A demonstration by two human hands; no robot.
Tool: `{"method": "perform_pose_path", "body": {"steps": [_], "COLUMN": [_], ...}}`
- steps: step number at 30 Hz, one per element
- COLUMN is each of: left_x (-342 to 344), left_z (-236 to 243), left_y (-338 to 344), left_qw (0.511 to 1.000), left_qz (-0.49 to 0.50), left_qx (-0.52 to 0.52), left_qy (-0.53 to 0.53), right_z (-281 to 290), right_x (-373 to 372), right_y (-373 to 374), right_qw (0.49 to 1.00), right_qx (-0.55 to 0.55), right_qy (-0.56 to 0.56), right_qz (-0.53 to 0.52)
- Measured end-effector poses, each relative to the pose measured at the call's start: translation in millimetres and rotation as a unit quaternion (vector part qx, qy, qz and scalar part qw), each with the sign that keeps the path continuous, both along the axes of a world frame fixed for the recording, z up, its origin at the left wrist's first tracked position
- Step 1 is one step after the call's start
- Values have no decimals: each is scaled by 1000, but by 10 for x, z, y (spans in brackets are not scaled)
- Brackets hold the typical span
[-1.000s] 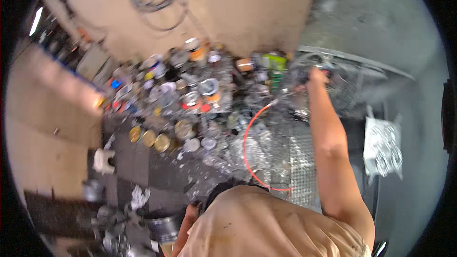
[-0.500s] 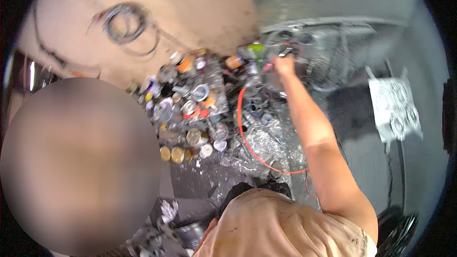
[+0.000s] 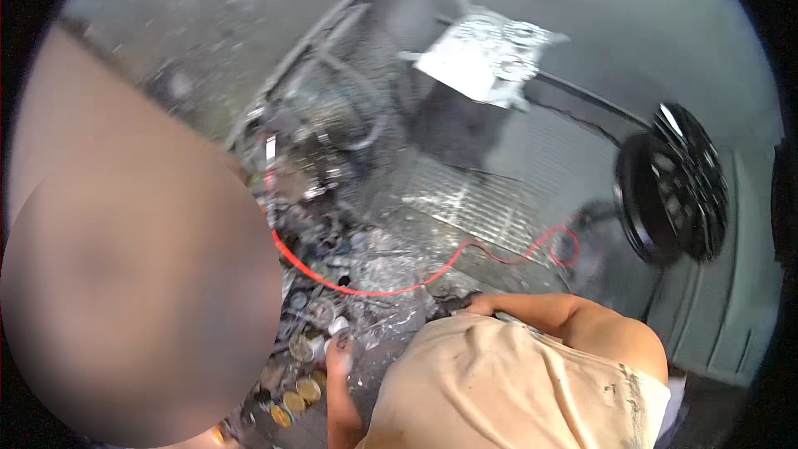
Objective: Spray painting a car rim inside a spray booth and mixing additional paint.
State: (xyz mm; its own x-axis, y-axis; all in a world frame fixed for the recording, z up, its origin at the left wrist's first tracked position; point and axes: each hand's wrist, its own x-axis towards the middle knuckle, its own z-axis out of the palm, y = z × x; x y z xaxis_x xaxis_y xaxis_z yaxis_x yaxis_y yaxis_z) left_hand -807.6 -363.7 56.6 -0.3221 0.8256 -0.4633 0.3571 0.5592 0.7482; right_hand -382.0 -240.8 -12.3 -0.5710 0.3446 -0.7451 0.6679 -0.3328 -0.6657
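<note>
My left hand point(image 3: 339, 351) is low over the cluttered worktop, next to a small white cup or lid point(image 3: 337, 326). Blur keeps me from telling whether its fingers touch or hold that piece. My right arm is bent, bringing my right hand point(image 3: 476, 306) in close to my shirt beside a dark object; its fingers are mostly hidden. A red hose point(image 3: 374, 293) curves across the worktop beyond both hands. Several yellowish round tins point(image 3: 295, 402) stand left of my left forearm, and a round can point(image 3: 301, 347) sits just left of that hand.
Clear crinkled plastic film point(image 3: 391, 254) lies among the small pots. Farther off are a ribbed floor grate point(image 3: 478, 204) and a silvery-white square piece with round shapes point(image 3: 478, 54). Black wheels point(image 3: 665, 191) stand at the right. A blurred-out round patch hides the left side.
My view has swung to the right, bringing the wheels into sight. My right hand has come back from its far reach to near my body. My left hand has come into view.
</note>
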Motion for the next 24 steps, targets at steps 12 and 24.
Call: {"method": "perform_pose_path", "body": {"steps": [12, 24], "left_x": [2236, 3559], "left_z": [-904, -694], "left_y": [17, 1008], "left_qw": [892, 711], "left_qz": [-417, -643], "left_qx": [-103, -251], "left_qy": [-140, -135], "right_z": [577, -117], "right_x": [1930, 4506], "right_y": [-1449, -1911], "right_qw": [970, 563], "right_qx": [122, 8], "right_qy": [-165, -112], "right_qz": [-129, -819]}}
